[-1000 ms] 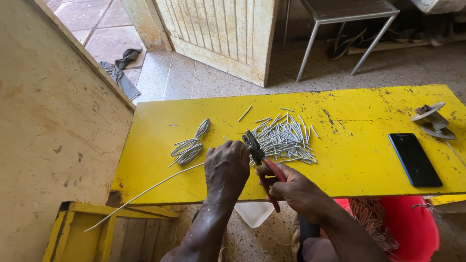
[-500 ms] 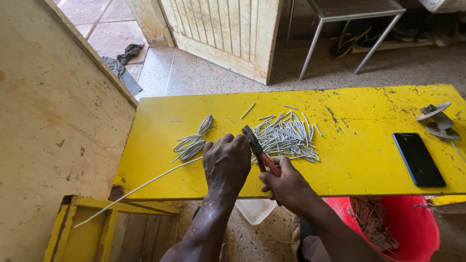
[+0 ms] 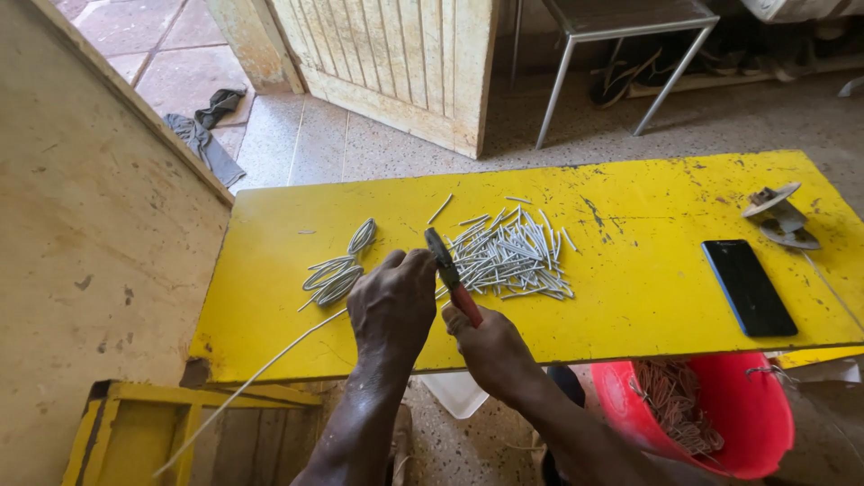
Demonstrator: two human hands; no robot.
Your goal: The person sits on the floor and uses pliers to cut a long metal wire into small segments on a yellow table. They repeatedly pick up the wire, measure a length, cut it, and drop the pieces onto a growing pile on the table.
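Pliers with red handles and dark jaws are held in the right hand, which is closed around the handles near the front edge of the yellow table. The tool is tilted, its jaws pointing up and away toward the far side of the table, and its nose lies just beside the fingers of the left hand. Whether the jaws are closed on anything cannot be told, since their tips are partly hidden by the left hand.

The left hand is curled, knuckles up, over a long pale wire. The wire is seen running from under this hand, off the table's front edge and down to the lower left; the pinch itself is hidden beneath the hand, so the exact hold cannot be told.

A heap of short cut wire pieces is noted on the table just beyond and to the right of the pliers. A few bent wire loops lie to the left of the left hand, near it but apart. A black phone is placed flat toward the right end of the table, with a small grey metal part beyond it.

A red bucket holding tangled thin wire is seen below the table's right front edge. A yellow wooden frame stands at the lower left.
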